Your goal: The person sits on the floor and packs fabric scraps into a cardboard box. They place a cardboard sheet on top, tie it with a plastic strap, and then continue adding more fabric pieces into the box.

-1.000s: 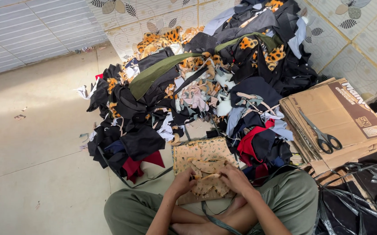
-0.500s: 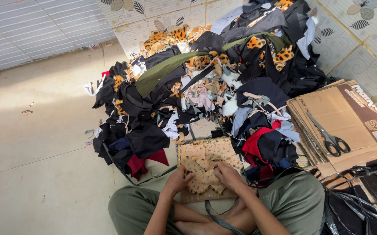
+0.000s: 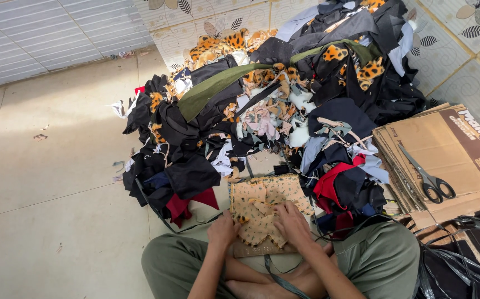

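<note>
I sit cross-legged in olive trousers [image 3: 386, 257] on a tiled floor. A tan printed cloth piece [image 3: 262, 207] lies on a flat board [image 3: 251, 250] in front of my knees. My left hand [image 3: 223, 230] rests on the cloth's near left edge, fingers curled onto it. My right hand [image 3: 291, 221] presses flat on the cloth's middle, just beside the left. Both hands touch the tan cloth; whether either pinches it is unclear.
A large heap of fabric scraps [image 3: 284, 105], mostly black with leopard print, olive and red, spreads beyond the cloth. Flattened cardboard [image 3: 445, 149] lies to the right with scissors [image 3: 425, 177] on top. Black plastic strapping [image 3: 461, 260] sits at lower right. Tiled wall [image 3: 40, 33] behind.
The view has shifted slightly, bringing the heap and cloth closer. My hands stay on the tan cloth, the right one sliding a little further onto its middle.
</note>
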